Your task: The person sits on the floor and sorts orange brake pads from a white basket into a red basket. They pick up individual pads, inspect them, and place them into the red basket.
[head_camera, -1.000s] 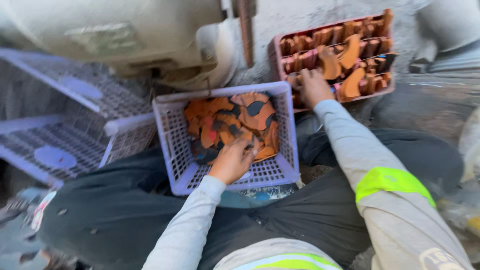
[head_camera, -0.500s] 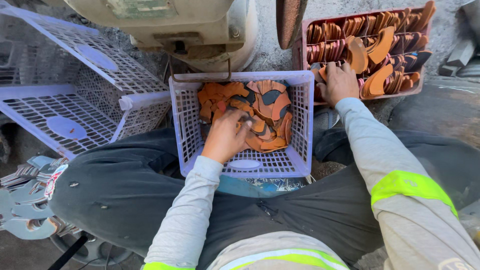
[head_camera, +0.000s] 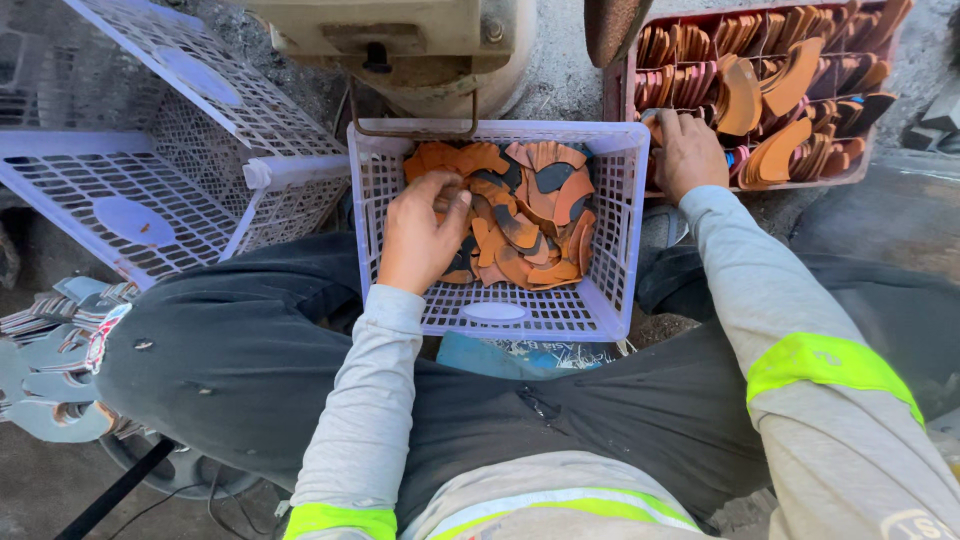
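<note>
A lilac plastic basket rests on my lap, holding a heap of curved orange and dark leather pieces. My left hand is inside the basket at the heap's left edge, fingers curled around some of the pieces. My right hand reaches past the basket's right rim and rests on the near left corner of a red tray, where several orange pieces stand in rows. Whether the right hand holds a piece is hidden.
A second lilac basket lies tilted at the left. A beige machine base stands just beyond the lap basket. Grey metal cutouts are stacked at the lower left. My dark trousers fill the foreground.
My left hand has moved from the basket's near middle to the left side of the heap and closed on pieces there. My right hand stays at the red tray. The view has shifted.
</note>
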The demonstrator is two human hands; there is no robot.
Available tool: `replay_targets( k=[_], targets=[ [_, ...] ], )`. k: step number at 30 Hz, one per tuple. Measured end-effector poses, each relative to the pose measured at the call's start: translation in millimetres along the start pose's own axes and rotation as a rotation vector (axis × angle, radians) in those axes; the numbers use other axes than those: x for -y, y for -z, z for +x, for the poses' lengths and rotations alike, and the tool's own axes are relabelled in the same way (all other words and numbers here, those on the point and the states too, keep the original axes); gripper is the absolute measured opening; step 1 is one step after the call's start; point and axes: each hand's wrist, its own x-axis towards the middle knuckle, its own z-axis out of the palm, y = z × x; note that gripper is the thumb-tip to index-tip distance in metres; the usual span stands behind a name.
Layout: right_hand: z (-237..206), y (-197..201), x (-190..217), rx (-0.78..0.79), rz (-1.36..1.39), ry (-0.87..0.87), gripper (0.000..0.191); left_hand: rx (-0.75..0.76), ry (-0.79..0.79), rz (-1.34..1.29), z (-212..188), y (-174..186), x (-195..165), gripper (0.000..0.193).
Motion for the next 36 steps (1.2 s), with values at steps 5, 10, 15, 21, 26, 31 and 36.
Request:
replay_targets(
  k=[5,10,15,21,26,31,36],
  targets=[
    [4,15,17,-0.04,-0.029,-0.044,0.069,0.188,0.142,-0.018,-9,-32,14,0.024],
    [11,97,33,-0.213,0.048,-0.02,0.056,0.475,0.172,0.105,-33,-95,46,0.026],
    [-55,198,60,-0.218,0.483,-0.086,0.034,0.559,0.189,0.118,-26,-195,42,0.043],
    [-63,220,78,-0.04,0.496,-0.118,0.043,0.438,0.504,0.345,-4,-262,-4,0.044],
    [-54,219,63,-0.113,0.47,-0.059,0.04,0.333,0.405,0.247,4,-272,-8,0.032],
    [-53,187,70,0.017,0.43,0.019,0.044,0.573,0.449,-0.475,21,-222,21,0.03],
    [-55,143,115,0.209,0.518,0.141,0.062,0.492,0.606,-0.905,8,-116,3,0.036]
  ],
)
